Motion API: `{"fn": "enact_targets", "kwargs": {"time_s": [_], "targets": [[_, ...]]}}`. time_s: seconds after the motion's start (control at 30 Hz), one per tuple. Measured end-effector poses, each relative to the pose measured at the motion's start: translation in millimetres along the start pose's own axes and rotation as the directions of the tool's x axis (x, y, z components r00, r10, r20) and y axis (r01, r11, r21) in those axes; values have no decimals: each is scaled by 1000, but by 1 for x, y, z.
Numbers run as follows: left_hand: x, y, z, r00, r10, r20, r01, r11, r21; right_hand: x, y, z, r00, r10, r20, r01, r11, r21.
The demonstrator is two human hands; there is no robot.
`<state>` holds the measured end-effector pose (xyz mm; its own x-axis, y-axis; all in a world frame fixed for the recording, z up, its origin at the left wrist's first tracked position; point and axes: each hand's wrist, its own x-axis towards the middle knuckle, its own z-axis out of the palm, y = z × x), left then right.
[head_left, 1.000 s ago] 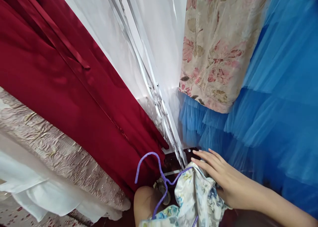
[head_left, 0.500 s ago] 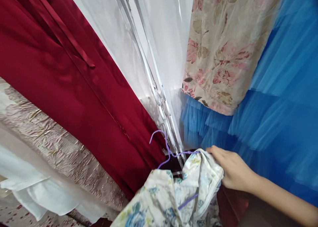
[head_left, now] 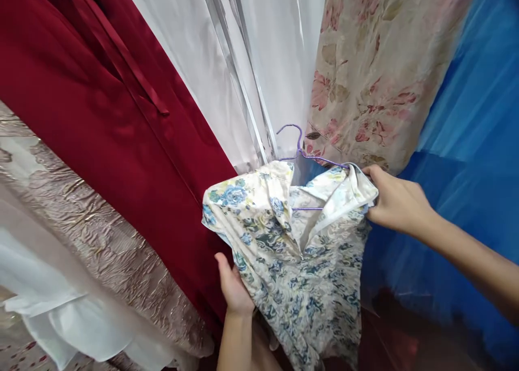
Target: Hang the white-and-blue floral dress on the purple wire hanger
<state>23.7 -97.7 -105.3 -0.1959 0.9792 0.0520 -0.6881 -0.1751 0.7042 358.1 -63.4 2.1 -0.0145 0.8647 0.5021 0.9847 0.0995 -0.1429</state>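
Note:
A floral dress [head_left: 300, 284], cream with blue and yellow-green flowers, hangs on a purple hanger [head_left: 300, 144] whose hook points up to the left. My right hand [head_left: 399, 200] is closed on the dress's right shoulder, at that end of the hanger. Below the opposite sleeve, my left hand [head_left: 234, 287] touches the side of the dress. Its thumb stands out, apart from the cloth, while most of its fingers are hidden behind the fabric. The dress's neckline gapes, and the hanger's lower bar shows through it.
Long garments hang all round: a dark red one [head_left: 133, 160], a white one [head_left: 178, 46] with shiny strips, a beige floral one [head_left: 365, 84] and a blue tulle one [head_left: 466, 160]. At the left hang a textured pink-beige cloth [head_left: 97, 225] and white ruffles [head_left: 77, 317].
The dress and hanger have risen, with my right hand still on the shoulder. The dress now faces me more fully. My left hand has come into view at its side.

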Motion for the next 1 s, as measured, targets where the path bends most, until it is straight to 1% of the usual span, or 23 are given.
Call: {"fn": "enact_targets", "kwargs": {"time_s": [0.1, 0.17, 0.2, 0.27, 0.33, 0.4, 0.5, 0.6, 0.67, 0.7, 0.77, 0.83, 0.87, 0.9, 0.93, 1.0], "targets": [[-6, 11, -10, 989, 70, -130, -58, 994, 94, 11, -17, -4, 996, -85, -25, 85, 996, 3], [-10, 15, -17, 964, 150, -219, -105, 973, 204, 12, -23, -3, 991, -121, -53, 122, 993, 7], [-12, 16, -21, 954, 182, -238, -119, 960, 254, 12, -23, -2, 988, -136, -72, 137, 990, 14], [-16, 14, -28, 951, 213, -226, -133, 937, 323, 9, -19, 3, 979, -175, -109, 181, 982, 48], [-19, 9, -36, 960, 212, -184, -133, 921, 366, 5, -12, 8, 961, -235, -143, 250, 964, 91], [-22, 1, -43, 965, 200, -169, -115, 903, 414, 1, -4, 14, 942, -294, -161, 313, 944, 109], [-25, -14, -50, 957, 185, -221, -59, 877, 477, -11, 0, 22, 919, -347, -186, 372, 921, 119], [-25, -28, -52, 936, 180, -302, -11, 875, 485, -27, -8, 26, 909, -371, -190, 404, 897, 180], [-23, -35, -52, 933, 179, -313, -5, 875, 485, -37, -20, 26, 908, -391, -147, 418, 866, 276], [-22, -38, -53, 934, 180, -307, -9, 874, 486, -41, -28, 25, 906, -407, -114, 420, 838, 350], [-20, -41, -53, 935, 187, -300, -16, 870, 492, -44, -46, 23, 898, -437, -47, 394, 756, 523], [-20, -42, -54, 931, 197, -306, -17, 863, 505, -41, -62, 23, 894, -447, -20, 337, 644, 686], [-20, -42, -55, 929, 198, -312, -8, 856, 517, -38, -69, 24, 898, -439, -24, 301, 575, 761], [-20, -41, -55, 927, 197, -319, 2, 848, 530, -34, -74, 25, 901, -433, -21, 254, 487, 836], [-21, -40, -56, 926, 194, -324, 14, 840, 543, -32, -78, 28, 899, -437, -11, 191, 370, 909], [-22, -38, -57, 924, 198, -327, 22, 826, 563, -30, -82, 36, 874, -485, 31, 4, 72, 997]]}}
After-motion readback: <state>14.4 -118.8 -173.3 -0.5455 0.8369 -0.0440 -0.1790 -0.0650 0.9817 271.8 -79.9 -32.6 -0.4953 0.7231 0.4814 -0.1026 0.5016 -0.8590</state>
